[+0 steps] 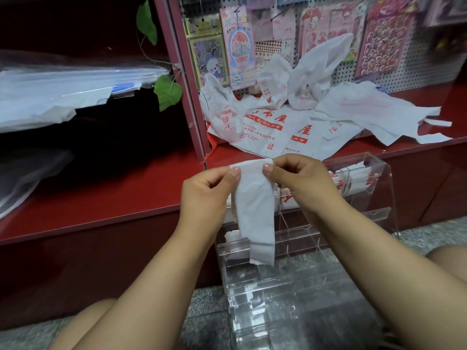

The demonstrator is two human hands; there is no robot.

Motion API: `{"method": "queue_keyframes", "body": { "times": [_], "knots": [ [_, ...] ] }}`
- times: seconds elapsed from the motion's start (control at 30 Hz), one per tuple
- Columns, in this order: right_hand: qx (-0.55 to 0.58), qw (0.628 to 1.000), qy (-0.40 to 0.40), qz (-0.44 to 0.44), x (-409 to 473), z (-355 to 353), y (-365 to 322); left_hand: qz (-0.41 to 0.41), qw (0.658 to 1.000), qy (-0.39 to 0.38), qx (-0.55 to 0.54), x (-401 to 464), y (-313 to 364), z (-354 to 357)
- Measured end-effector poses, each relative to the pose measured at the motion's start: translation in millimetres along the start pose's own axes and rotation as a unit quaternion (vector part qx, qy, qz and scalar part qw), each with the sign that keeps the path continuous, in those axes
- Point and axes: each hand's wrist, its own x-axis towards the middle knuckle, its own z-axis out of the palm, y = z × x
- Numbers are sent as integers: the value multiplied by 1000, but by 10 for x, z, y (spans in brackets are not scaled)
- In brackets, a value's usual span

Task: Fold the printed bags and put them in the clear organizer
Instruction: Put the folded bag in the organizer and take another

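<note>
bag (255,210) | pinched between left hand (207,190), right hand (300,178) | hanging below

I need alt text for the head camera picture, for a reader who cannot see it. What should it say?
Two hands, the left hand and the right hand, pinch the top corners of a folded white bag that hangs down in front of a clear organizer holding some folded bags. Behind, a pile of printed bags lies on a red shelf.
</note>
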Motion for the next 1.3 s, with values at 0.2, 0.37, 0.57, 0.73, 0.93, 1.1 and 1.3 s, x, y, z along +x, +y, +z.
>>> {"method": "queue_keyframes", "body": {
  "times": [0.2,0.37,0.57,0.73,0.93,1.1,1.3],
  "knots": [
    [-29,997,-47,47,-1,-23,126,-99,993,-30,-64,14,-9,41],
    [1,997,-25,76,13,-26,198,-128,985,-64,-94,7,-51,51],
    [55,995,10,86,12,33,224,-139,980,-89,-107,-16,-103,77],
    [81,993,31,84,-14,82,255,-133,980,-86,-122,-35,-123,111],
    [103,987,97,81,-40,167,334,-135,985,-53,-90,-95,-215,211],
    [120,978,150,79,-23,139,332,-157,981,-93,58,-186,-335,280],
    [105,985,116,78,41,95,373,-163,979,-46,114,-153,-313,232]
  ]
}}
